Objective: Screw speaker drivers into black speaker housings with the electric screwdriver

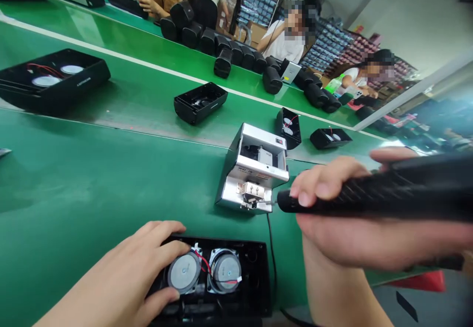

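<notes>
On the green belt [74, 189], the left hand [121, 277] spread across a black speaker housing [256, 280], light and best held by its rim, off the fragile drivers [184, 272]; the right hand [354, 228] gripped an electric screwdriver [406, 189].

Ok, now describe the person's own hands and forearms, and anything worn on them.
The left hand and right hand are bare, with no gloves, rings or watch in view. The left forearm and right forearm are bare too: no sleeves, cables or markings show.
</notes>
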A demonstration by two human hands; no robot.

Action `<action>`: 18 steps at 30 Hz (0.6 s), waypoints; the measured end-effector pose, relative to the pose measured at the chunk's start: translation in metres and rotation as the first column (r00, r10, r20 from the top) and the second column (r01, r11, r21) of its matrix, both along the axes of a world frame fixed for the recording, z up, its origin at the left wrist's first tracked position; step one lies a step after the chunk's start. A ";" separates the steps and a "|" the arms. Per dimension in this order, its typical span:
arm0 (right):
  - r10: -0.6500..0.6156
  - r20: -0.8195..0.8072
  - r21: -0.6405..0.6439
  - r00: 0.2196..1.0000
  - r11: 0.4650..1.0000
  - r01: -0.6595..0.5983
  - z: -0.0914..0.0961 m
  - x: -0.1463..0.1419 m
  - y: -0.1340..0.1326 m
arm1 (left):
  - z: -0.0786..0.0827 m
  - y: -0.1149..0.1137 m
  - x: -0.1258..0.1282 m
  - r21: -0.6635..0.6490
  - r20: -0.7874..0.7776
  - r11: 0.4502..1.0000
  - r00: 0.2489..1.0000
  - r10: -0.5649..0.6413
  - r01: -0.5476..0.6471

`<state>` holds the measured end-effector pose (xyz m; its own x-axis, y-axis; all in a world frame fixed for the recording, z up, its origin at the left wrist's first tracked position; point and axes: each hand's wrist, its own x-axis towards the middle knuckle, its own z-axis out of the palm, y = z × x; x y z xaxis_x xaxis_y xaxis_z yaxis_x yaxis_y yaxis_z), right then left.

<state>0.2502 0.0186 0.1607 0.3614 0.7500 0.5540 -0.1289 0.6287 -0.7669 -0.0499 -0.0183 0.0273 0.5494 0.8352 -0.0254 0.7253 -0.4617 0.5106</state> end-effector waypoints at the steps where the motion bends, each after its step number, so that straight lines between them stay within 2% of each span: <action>1: 0.007 0.002 0.025 1.000 1.000 -0.007 -0.003 0.001 0.009 | 0.000 0.000 -0.001 0.010 -0.002 1.000 1.000 0.006 -0.006; 4: 0.036 0.032 0.054 0.999 0.998 -0.037 -0.021 -0.005 0.030 | -0.002 0.000 -0.002 0.041 0.009 0.999 1.000 0.005 -0.005; 8: 0.077 0.068 -0.020 0.995 0.997 -0.076 -0.036 -0.017 0.036 | -0.001 -0.001 0.000 0.042 0.004 0.999 1.000 0.015 -0.015; 14: 0.114 0.037 -0.103 0.993 0.989 -0.109 -0.039 -0.018 0.029 | 0.013 0.000 0.006 -0.017 -0.026 0.999 0.999 0.040 -0.040; 18: 0.130 -0.042 -0.165 0.991 0.977 -0.135 -0.027 -0.012 -0.003 | 0.017 0.004 0.008 -0.106 -0.029 0.994 0.999 0.035 -0.038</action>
